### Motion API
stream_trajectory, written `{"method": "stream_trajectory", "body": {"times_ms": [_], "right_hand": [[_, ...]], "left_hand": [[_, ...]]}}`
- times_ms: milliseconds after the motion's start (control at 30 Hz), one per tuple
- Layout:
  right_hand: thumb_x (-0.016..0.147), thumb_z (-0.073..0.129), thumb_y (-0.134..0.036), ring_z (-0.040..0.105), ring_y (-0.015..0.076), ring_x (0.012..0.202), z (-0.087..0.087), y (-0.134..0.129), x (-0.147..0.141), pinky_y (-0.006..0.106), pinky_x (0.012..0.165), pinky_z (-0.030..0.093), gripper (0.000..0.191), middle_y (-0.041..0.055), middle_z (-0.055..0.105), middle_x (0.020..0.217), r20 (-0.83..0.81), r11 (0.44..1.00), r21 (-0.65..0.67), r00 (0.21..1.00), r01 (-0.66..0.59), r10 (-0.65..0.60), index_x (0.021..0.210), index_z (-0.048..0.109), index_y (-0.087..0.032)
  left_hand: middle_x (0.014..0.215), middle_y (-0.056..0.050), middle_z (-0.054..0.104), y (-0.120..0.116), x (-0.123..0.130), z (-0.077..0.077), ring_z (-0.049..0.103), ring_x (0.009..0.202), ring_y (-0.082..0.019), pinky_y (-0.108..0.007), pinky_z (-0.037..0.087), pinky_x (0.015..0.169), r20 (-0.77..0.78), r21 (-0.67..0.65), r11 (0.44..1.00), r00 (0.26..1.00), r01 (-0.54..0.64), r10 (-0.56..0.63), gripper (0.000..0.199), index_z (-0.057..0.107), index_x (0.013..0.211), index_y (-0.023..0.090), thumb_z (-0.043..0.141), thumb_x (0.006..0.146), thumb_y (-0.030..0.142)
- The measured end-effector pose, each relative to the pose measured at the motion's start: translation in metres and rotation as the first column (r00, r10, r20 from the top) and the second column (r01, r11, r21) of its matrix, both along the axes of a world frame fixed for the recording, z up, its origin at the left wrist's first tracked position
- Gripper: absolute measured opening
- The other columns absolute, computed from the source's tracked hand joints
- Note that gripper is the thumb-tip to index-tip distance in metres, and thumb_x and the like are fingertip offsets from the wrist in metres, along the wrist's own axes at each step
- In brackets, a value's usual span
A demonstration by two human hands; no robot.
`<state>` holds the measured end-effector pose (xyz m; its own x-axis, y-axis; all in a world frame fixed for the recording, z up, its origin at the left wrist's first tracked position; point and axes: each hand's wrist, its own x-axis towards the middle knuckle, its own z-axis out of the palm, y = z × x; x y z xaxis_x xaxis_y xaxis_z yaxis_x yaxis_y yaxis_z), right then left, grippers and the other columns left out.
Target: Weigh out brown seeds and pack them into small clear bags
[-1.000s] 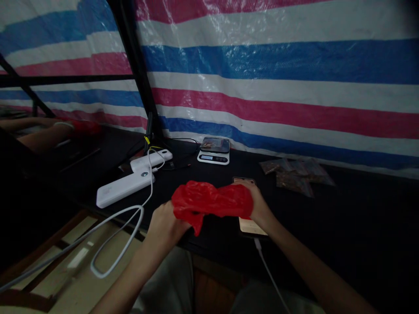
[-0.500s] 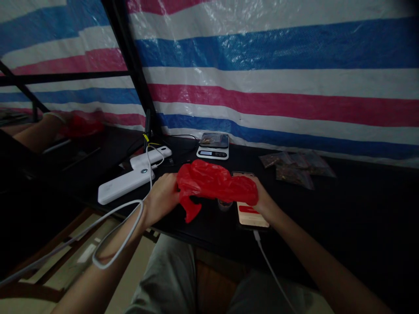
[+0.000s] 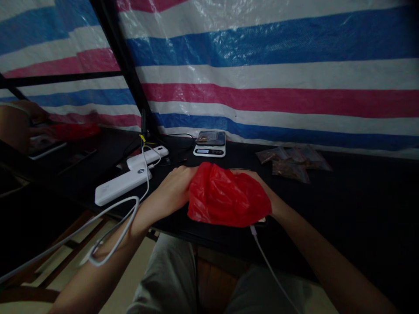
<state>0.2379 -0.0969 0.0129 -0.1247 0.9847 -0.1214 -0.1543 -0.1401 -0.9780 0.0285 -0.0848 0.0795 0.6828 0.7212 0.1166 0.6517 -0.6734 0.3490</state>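
A thin red plastic bag (image 3: 229,198) hangs between my two hands above the front of the black table. My left hand (image 3: 176,185) grips its left edge, the fingertips partly behind the plastic. At the bag's upper right, my right hand (image 3: 257,179) has hold of it, most of the fingers hidden by the red film. Beneath the bag lies a phone, almost wholly covered; a white cable (image 3: 254,231) runs from its near end. The small round container seen earlier under the bag is hidden.
A white digital scale (image 3: 209,151) with a small bag on it stands at the back. Several zip bags of brown bits (image 3: 290,170) lie at right. Two white power banks (image 3: 122,185) with a looped cable are at left. Another person's arm (image 3: 15,126) shows at far left.
The red bag has spread out and dropped lower, covering the phone and the small container. My left hand has moved to the right, closer to my right hand.
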Motion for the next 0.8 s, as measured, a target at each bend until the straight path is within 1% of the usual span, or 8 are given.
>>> {"method": "stream_trajectory", "body": {"times_ms": [100, 267, 400, 500, 567, 633, 733, 800], "right_hand": [[0.064, 0.054, -0.020, 0.059, 0.0141, 0.066, 0.002, -0.003, -0.003, 0.028, 0.069, 0.045, 0.009, -0.0026, 0.063, 0.065, -0.063, 0.999, -0.041, 0.998, -0.032, 0.029, 0.063, 0.063, -0.020], [0.068, 0.051, -0.016, 0.059, 0.0165, 0.080, -0.003, -0.003, -0.005, 0.031, 0.079, 0.043, 0.023, -0.0021, 0.064, 0.076, 0.064, 0.985, 0.141, 0.994, -0.096, 0.088, 0.085, 0.064, -0.024], [0.069, 0.050, -0.015, 0.058, 0.0170, 0.077, -0.007, -0.001, -0.003, 0.032, 0.078, 0.043, 0.014, -0.0004, 0.062, 0.072, 0.244, 0.964, 0.236, 0.968, -0.123, 0.063, 0.066, 0.063, -0.020], [0.072, 0.047, -0.017, 0.057, 0.0180, 0.080, -0.008, -0.001, 0.000, 0.032, 0.078, 0.042, 0.017, 0.0009, 0.063, 0.076, 0.373, 0.923, 0.349, 0.928, -0.163, 0.022, 0.069, 0.064, -0.019], [0.073, 0.047, -0.016, 0.057, 0.0183, 0.083, -0.006, -0.003, 0.002, 0.032, 0.078, 0.041, 0.017, 0.0018, 0.064, 0.079, 0.459, 0.875, 0.430, 0.888, -0.221, -0.002, 0.073, 0.064, -0.019], [0.073, 0.048, -0.014, 0.057, 0.0178, 0.081, -0.004, -0.006, 0.004, 0.031, 0.077, 0.040, 0.017, 0.0025, 0.064, 0.078, 0.534, 0.835, 0.476, 0.845, -0.276, -0.025, 0.074, 0.064, -0.019], [0.075, 0.047, -0.014, 0.056, 0.0170, 0.078, -0.001, -0.011, 0.003, 0.031, 0.076, 0.039, 0.018, 0.0032, 0.063, 0.077, 0.607, 0.806, 0.497, 0.792, -0.320, -0.060, 0.073, 0.064, -0.019], [0.077, 0.048, -0.016, 0.055, 0.0171, 0.080, -0.003, -0.013, 0.003, 0.031, 0.077, 0.039, 0.017, 0.0033, 0.062, 0.079, 0.638, 0.801, 0.500, 0.766, -0.330, -0.082, 0.074, 0.064, -0.020]], "left_hand": [[0.065, -0.001, 0.058, -0.003, 0.005, 0.003, 0.051, 0.058, -0.013, -0.023, 0.037, 0.058, -0.005, 0.008, 0.999, 0.999, 0.035, -0.035, 0.014, 0.049, 0.060, 0.015, 0.046, 0.074, 0.012], [0.071, -0.001, 0.059, -0.008, 0.016, 0.006, 0.052, 0.064, -0.013, -0.023, 0.038, 0.062, 0.119, 0.010, 0.996, 0.989, 0.092, -0.092, 0.012, 0.054, 0.071, 0.015, 0.045, 0.076, 0.009], [0.075, -0.001, 0.059, -0.006, 0.025, -0.002, 0.053, 0.069, -0.012, -0.023, 0.039, 0.065, 0.233, 0.006, 0.982, 0.955, 0.186, -0.183, 0.013, 0.055, 0.076, 0.015, 0.045, 0.076, 0.007], [0.082, -0.002, 0.058, -0.006, 0.030, -0.014, 0.053, 0.075, -0.012, -0.023, 0.041, 0.069, 0.320, 0.005, 0.967, 0.916, 0.256, -0.244, 0.017, 0.056, 0.081, 0.015, 0.044, 0.076, 0.005], [0.089, -0.003, 0.057, -0.009, 0.030, -0.024, 0.053, 0.081, -0.013, -0.024, 0.041, 0.073, 0.364, 0.017, 0.977, 0.909, 0.213, -0.204, 0.020, 0.055, 0.089, 0.016, 0.044, 0.075, 0.006], [0.096, -0.004, 0.054, -0.013, 0.026, -0.034, 0.050, 0.088, -0.015, -0.027, 0.041, 0.077, 0.381, 0.043, 0.996, 0.921, 0.072, -0.083, 0.024, 0.052, 0.097, 0.018, 0.049, 0.074, 0.011], [0.097, -0.004, 0.051, -0.018, 0.018, -0.053, 0.048, 0.089, -0.019, -0.031, 0.040, 0.077, 0.308, 0.055, 0.991, 0.947, -0.119, 0.096, 0.028, 0.050, 0.098, 0.019, 0.057, 0.071, 0.020], [0.092, -0.003, 0.051, -0.020, 0.013, -0.067, 0.048, 0.086, -0.019, -0.031, 0.040, 0.076, 0.236, 0.023, 0.989, 0.962, -0.144, 0.135, 0.025, 0.052, 0.093, 0.020, 0.059, 0.069, 0.024]]}}
